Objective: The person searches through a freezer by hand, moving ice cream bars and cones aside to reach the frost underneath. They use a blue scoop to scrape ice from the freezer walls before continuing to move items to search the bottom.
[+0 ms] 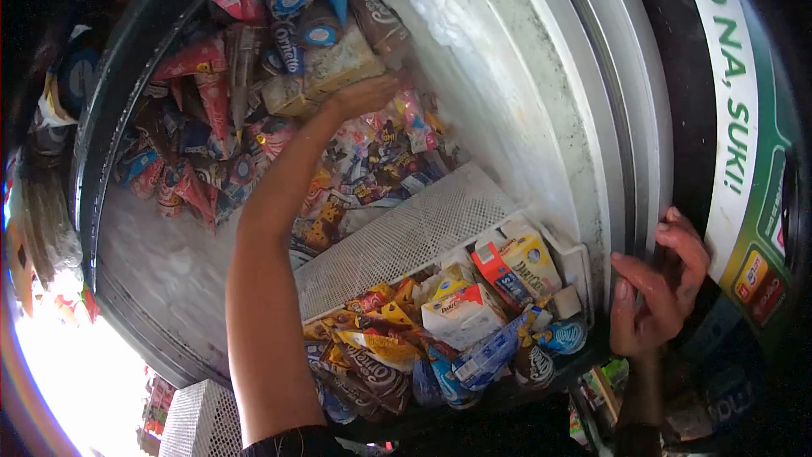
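Deep in the chest freezer, my left hand (pixel 368 97) reaches over the pile and touches the right end of a frosted, pale yellowish box (pixel 326 72). Its fingertips are hard to make out against the wrappers. Beneath and beside it lie many small colourful ice cream packets (pixel 372 152), with wrapped cones (pixel 211 93) to the left. My right hand (pixel 664 283) is at the freezer's right rim (pixel 639 161), with its fingers bent and apart and nothing in them.
A white mesh basket (pixel 406 228) at the front holds cones, packets and small cartons (pixel 465 313). Frost coats the freezer's inner wall (pixel 507 59). Another white basket (pixel 199 415) stands at the lower left. A green and white printed sign (pixel 736 118) runs along the right.
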A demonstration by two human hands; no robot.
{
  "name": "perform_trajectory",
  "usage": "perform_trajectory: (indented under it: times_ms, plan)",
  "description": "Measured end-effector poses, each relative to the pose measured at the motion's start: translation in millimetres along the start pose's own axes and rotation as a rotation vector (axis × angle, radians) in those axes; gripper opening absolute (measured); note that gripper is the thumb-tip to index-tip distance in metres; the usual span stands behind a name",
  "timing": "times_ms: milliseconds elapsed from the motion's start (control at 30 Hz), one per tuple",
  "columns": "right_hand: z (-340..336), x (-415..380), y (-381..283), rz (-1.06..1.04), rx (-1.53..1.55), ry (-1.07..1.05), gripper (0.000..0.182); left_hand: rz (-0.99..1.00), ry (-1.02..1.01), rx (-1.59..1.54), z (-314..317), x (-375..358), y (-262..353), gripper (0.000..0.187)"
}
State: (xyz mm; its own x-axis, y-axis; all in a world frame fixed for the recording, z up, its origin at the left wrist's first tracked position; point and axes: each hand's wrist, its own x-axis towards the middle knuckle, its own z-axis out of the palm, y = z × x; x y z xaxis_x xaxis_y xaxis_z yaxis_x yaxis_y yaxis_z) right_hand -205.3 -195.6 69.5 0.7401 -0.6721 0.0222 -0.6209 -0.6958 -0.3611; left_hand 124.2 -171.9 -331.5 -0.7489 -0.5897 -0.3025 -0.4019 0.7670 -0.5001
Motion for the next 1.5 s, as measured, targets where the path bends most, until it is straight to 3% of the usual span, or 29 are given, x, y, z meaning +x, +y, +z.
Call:
perform_trajectory:
  times_ms: [67, 133, 267, 333, 367, 433, 467, 533, 567, 667, 767, 833, 867, 933, 1067, 1133, 1167, 1233, 1267, 1333, 1467, 1500]
  plan:
    - [-2, -2, 1, -0.030, 0.003, -0.024, 0.019, -0.036, 0.020, 0.006, 8, 9, -2, 0.041]
    - [-2, 0, 2, -0.048, 0.020, -0.067, 0.019, -0.164, 0.164, 0.008, 4, 10, -2, 0.042]
    - [2, -2, -5, 0.012, 0.033, -0.029, 0.020, -0.020, 0.064, -0.181, -5, 9, -5, 0.041]
    - [2, 0, -7, 0.037, 0.031, 0.005, 0.019, -0.217, 0.053, -0.625, -5, 18, 16, 0.042]
    - [1, 0, -8, 0.036, 0.030, 0.007, 0.019, -0.219, 0.053, -0.623, -4, 23, 30, 0.042]
    - [2, 0, -8, 0.048, 0.044, 0.006, 0.020, -0.219, -0.162, -0.891, 3, 30, 57, 0.038]
    - [2, 0, -7, 0.045, 0.043, 0.007, 0.020, -0.221, -0.162, -0.891, 8, 30, 67, 0.038]
    - [1, -2, -4, -0.021, 0.015, -0.032, 0.023, -0.561, 0.257, -0.828, 8, 31, 80, 0.035]
    - [2, -1, -5, -0.022, 0.011, -0.038, 0.023, -0.564, 0.261, -0.834, 12, 38, 82, 0.035]
    - [2, 0, -8, -0.002, -0.018, -0.036, 0.024, -0.672, 0.228, -0.582, 14, 61, 85, 0.034]
    - [-4, 0, -7, -0.020, -0.110, -0.088, 0.025, -0.532, 0.085, -0.616, 11, 85, 80, 0.034]
    - [-7, 0, -3, -0.042, -0.099, -0.132, 0.024, -0.599, -0.107, -0.807, 11, 103, 84, 0.029]
    - [-6, -1, -4, -0.042, -0.101, -0.129, 0.024, -0.599, -0.105, -0.804, 13, 107, 84, 0.029]
    - [-2, -1, -7, -0.004, -0.073, -0.074, 0.025, -0.673, -0.376, -1.085, -15, 94, 71, 0.027]
    - [-5, -1, -5, -0.014, -0.079, -0.100, 0.026, -0.697, -0.367, -0.972, -38, 73, 103, 0.022]
    - [-6, -1, -5, -0.014, -0.072, -0.112, 0.026, -0.498, -0.358, -0.766, -55, 57, 106, 0.024]
    - [-6, 0, -5, -0.017, -0.072, -0.110, 0.026, -0.501, -0.359, -0.765, -54, 55, 104, 0.024]
    - [-7, 0, -9, 0.015, -0.110, -0.137, 0.026, -0.738, -0.266, -0.802, -48, 52, 112, 0.026]
    - [-7, 0, -9, 0.015, -0.108, -0.141, 0.026, -0.737, -0.269, -0.806, -42, 51, 115, 0.026]
    - [-5, 1, -8, -0.014, -0.088, -0.118, 0.026, -0.872, -0.083, -0.884, -21, 51, 109, 0.029]
    - [-5, -1, -6, -0.005, -0.079, -0.108, 0.026, -0.859, -0.182, -0.611, 15, 45, 117, 0.030]
    - [-6, -1, -6, -0.001, -0.087, -0.119, 0.026, -0.730, -0.244, -0.626, 14, 41, 115, 0.030]
